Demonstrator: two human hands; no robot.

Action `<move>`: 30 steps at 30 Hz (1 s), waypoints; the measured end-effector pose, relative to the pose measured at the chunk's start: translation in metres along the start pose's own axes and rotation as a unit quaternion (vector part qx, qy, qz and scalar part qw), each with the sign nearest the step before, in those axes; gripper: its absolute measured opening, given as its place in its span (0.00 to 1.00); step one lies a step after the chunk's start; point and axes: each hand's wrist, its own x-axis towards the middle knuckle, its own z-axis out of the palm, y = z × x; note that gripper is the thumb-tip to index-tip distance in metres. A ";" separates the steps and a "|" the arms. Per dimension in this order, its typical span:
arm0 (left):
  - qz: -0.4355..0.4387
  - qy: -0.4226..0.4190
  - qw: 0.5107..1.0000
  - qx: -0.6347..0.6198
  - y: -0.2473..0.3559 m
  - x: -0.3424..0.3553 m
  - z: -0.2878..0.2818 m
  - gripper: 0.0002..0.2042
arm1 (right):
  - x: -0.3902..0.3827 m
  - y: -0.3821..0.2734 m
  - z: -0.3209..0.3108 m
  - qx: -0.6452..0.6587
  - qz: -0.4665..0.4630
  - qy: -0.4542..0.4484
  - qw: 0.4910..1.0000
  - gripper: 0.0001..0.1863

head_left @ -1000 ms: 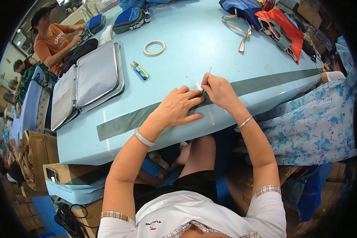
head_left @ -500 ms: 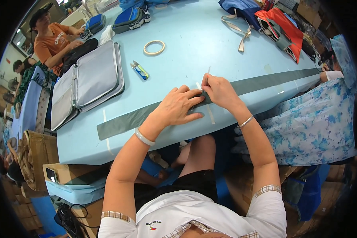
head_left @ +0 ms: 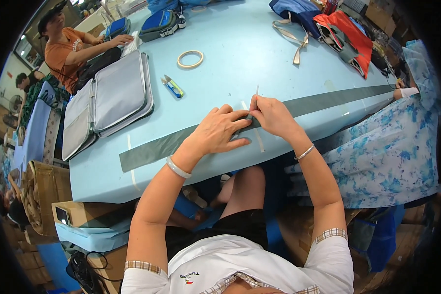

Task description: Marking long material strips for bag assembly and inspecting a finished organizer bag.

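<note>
A long dark grey fabric strip (head_left: 323, 100) lies along the front of the light blue table (head_left: 230, 54), with pale tape pieces across the table near it. My left hand (head_left: 218, 130) rests on the strip, fingers spread, its index fingertip close to my right thumb. My right hand (head_left: 269, 112) is closed in a pinch on a thin pale stick (head_left: 257, 89) that stands up from its fingertips. What is under the touching fingertips is hidden. Beyond my hands lie yellow-blue thread snips (head_left: 174, 88) and a tape roll (head_left: 190, 52).
An open grey padded case (head_left: 117, 93) lies at left, near a co-worker (head_left: 66, 54) in orange. Blue bags (head_left: 159, 24) are at the back, a red bag (head_left: 353, 39) and straps at back right. Floral cloth (head_left: 367, 157) hangs at right; cardboard boxes (head_left: 49, 191) stand lower left.
My right hand has shifted slightly while my left stays put. The co-worker in orange has stretched an arm forward across the table toward a white item.
</note>
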 end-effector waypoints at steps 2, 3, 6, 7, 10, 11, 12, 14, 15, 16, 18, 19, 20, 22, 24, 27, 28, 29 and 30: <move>0.002 0.004 1.000 -0.001 0.001 -0.002 0.000 0.25 | -0.002 -0.003 -0.001 -0.010 0.011 -0.006 1.000 0.04; 0.004 0.006 1.000 0.002 0.001 -0.002 0.000 0.24 | -0.003 -0.005 -0.002 -0.004 -0.008 0.003 1.000 0.04; 0.006 0.011 1.000 0.003 0.001 -0.002 0.001 0.24 | -0.004 -0.007 -0.004 -0.002 -0.011 -0.001 1.000 0.04; 0.010 0.011 1.000 -0.004 0.001 -0.002 0.002 0.24 | -0.005 -0.007 -0.006 -0.004 -0.006 -0.019 1.000 0.04; 0.011 0.014 1.000 -0.005 0.000 -0.003 0.003 0.24 | -0.007 -0.008 -0.007 -0.007 0.002 -0.040 0.999 0.04; 0.005 0.015 1.000 0.001 -0.001 -0.004 0.003 0.24 | -0.008 -0.009 -0.007 -0.014 0.022 -0.055 0.998 0.04; 0.007 0.016 1.000 0.004 -0.001 -0.004 0.004 0.24 | -0.009 -0.010 -0.007 -0.008 0.004 -0.045 0.999 0.04; 0.009 0.017 1.000 0.007 -0.002 -0.004 0.005 0.25 | -0.011 -0.011 -0.006 -0.002 0.013 -0.055 0.998 0.04; 0.008 0.018 1.000 0.008 -0.002 -0.005 0.006 0.25 | -0.012 -0.011 -0.006 0.004 -0.008 -0.044 0.999 0.04; 0.009 0.013 1.000 0.002 -0.002 -0.006 0.006 0.25 | -0.014 -0.012 -0.006 0.006 -0.006 -0.049 0.999 0.05; 0.005 0.015 1.000 0.008 -0.001 -0.007 0.005 0.25 | -0.016 -0.013 -0.006 0.008 -0.004 -0.054 0.999 0.05; 0.009 0.012 1.000 0.000 -0.001 -0.006 0.004 0.25 | -0.017 -0.014 -0.007 0.008 -0.012 -0.044 0.999 0.05; 0.002 0.010 1.000 0.006 0.000 -0.006 0.004 0.25 | -0.018 -0.014 -0.007 0.000 -0.002 -0.043 0.999 0.06; 0.007 0.013 1.000 0.003 0.000 -0.006 0.003 0.26 | -0.020 -0.015 -0.008 0.012 -0.013 -0.040 0.999 0.06; 0.002 0.013 1.000 0.010 0.001 -0.006 0.003 0.26 | -0.021 -0.016 -0.009 0.016 -0.006 -0.045 0.999 0.06; -0.001 0.009 1.000 0.015 0.001 -0.006 0.003 0.26 | -0.023 -0.018 -0.013 0.002 -0.039 -0.035 0.999 0.06; 0.002 0.005 1.000 0.010 0.001 -0.006 0.002 0.26 | -0.027 -0.018 -0.016 0.057 0.034 -0.019 0.998 0.06; -0.002 0.009 1.000 0.019 0.001 -0.006 0.002 0.26 | -0.031 -0.019 -0.018 0.111 0.107 -0.003 0.988 0.05; -0.010 -0.002 1.000 0.013 0.001 -0.007 0.001 0.27 | -0.036 -0.020 -0.017 0.111 0.105 -0.003 0.988 0.05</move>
